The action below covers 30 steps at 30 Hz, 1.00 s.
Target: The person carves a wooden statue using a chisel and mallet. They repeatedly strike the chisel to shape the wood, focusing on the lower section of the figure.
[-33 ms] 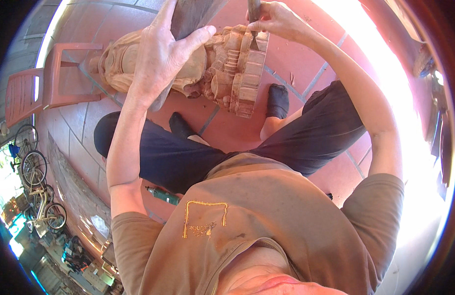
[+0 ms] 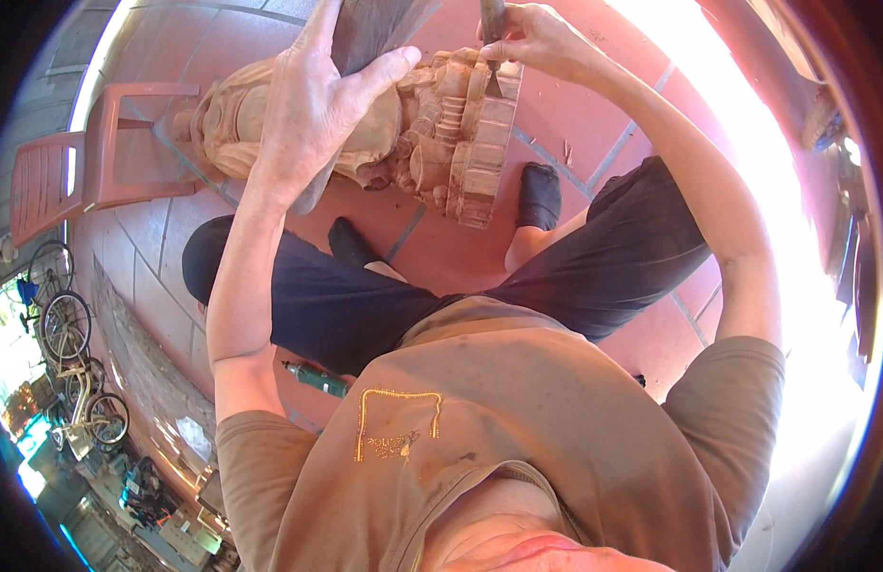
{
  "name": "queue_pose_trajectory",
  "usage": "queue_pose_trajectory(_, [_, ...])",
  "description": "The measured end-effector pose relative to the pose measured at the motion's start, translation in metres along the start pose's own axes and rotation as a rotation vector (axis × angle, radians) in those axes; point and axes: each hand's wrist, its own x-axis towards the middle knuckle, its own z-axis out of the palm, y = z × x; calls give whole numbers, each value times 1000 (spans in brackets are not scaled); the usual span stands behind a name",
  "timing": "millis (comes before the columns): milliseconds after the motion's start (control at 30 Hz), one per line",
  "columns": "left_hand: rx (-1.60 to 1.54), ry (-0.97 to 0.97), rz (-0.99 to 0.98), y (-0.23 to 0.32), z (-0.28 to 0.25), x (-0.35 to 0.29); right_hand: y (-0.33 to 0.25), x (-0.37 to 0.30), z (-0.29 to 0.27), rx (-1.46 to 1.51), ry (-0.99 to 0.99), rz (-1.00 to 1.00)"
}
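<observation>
A carved wooden statue (image 2: 365, 129) lies on its side on the floor in front of my legs, its stepped base toward the right. My right hand (image 2: 542, 43) pinches the dark handle of a chisel (image 2: 494, 81) near the top edge of the view. The blade points down onto the statue's base, seemingly touching it. Over the statue's middle, my left hand (image 2: 308, 119) is closed round a dark wooden mallet (image 2: 377, 33). Its thick end runs out of view at the top, and a narrower end shows below my wrist. The fingers behind the mallet are mostly hidden.
A reddish-brown plastic chair (image 2: 108, 143) stands at the left, close to the statue's far end. Beside my left thigh lies a green tool (image 2: 318, 378). Wood chips (image 2: 567, 151) lie on the tiles to the right. Bicycles (image 2: 67, 324) line the far left.
</observation>
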Motion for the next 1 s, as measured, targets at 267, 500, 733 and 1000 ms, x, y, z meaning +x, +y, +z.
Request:
queue_pose_trajectory(267, [258,-289,-55,-18,0,-2,23,12,9,104,42,-164])
queue_pose_trajectory(500, [-80,-60,-131,9,-8,0,9,6,12,-67,18,-131])
queue_pose_trajectory(733, [223,-212,1,-21,-7,-3,26,12,19,16,23,-230])
queue_pose_trajectory(1000, [-179,-212,-211,-5,-19,-4,19,0,25,22,20,-183])
